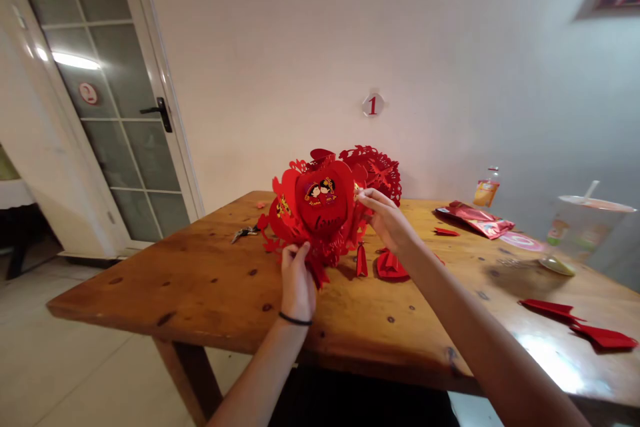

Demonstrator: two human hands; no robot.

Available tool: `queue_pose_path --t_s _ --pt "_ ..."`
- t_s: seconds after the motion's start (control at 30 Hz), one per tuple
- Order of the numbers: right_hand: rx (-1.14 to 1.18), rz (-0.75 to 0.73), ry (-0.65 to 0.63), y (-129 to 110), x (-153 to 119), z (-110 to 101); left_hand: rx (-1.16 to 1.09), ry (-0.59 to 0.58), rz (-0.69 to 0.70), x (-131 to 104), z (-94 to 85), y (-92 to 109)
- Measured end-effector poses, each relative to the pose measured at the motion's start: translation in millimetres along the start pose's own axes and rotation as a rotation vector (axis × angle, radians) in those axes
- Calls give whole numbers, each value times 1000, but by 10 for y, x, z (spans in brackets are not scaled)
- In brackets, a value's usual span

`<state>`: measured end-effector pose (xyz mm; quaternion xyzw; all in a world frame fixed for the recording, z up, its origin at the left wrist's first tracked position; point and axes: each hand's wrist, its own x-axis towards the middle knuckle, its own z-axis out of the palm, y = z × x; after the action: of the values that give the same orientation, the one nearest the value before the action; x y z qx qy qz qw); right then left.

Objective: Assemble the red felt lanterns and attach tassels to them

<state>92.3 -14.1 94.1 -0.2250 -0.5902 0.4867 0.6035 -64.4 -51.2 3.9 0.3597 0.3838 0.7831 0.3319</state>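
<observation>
A red paper lantern [320, 210] with cut-out edges and a printed cartoon couple is held up over the wooden table [200, 287]. At its lower left, my left hand [297, 280] has thumb and fingers closed on the bottom of the lantern, with a dark band around the wrist. My right hand [380, 210] pinches the lantern's right edge between thumb and fingertips. Behind it stands another red lacy paper piece [377, 170]. Below my right hand lie a small red folded strip [361, 261] and a round red paper piece [391, 267].
Keys [245, 233] lie left of the lantern. To the right are a red foil packet [475, 219], a bottle [487, 188], a lidded plastic cup with straw [583, 230] and loose red paper pieces [603, 337]. A wall [275, 80] rises behind the table.
</observation>
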Motion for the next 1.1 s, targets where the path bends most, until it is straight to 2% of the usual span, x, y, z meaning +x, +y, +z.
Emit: queue_pose_path --t_s 0.1,0.17,0.2,0.27,0.33,0.43,0.53,0.6,0.9,1.1 --pt "89 76 15 32 -73 -175 166 24 167 -237 4 118" --pt "141 95 43 51 -104 -281 566 -41 589 -344 36 258" --pt "159 98 63 61 -118 -324 721 -84 746 -369 65 333" --pt "179 97 113 90 -151 -382 930 -218 911 -361 143 447" --pt "187 82 173 139 -192 -405 995 -337 930 -306 227 455" --pt "219 59 231 249 -252 -398 1086 -422 891 -230 299 240" --pt "257 67 227 358 -288 -381 1143 -421 897 -198 293 -65" --pt "269 80 220 412 -300 -372 1151 -391 909 -169 283 -189" --pt "161 253 181 688 -373 -258 1214 -416 906 149 407 -182" --pt "260 294 185 772 -373 -235 1118 -437 949 140 402 -259"
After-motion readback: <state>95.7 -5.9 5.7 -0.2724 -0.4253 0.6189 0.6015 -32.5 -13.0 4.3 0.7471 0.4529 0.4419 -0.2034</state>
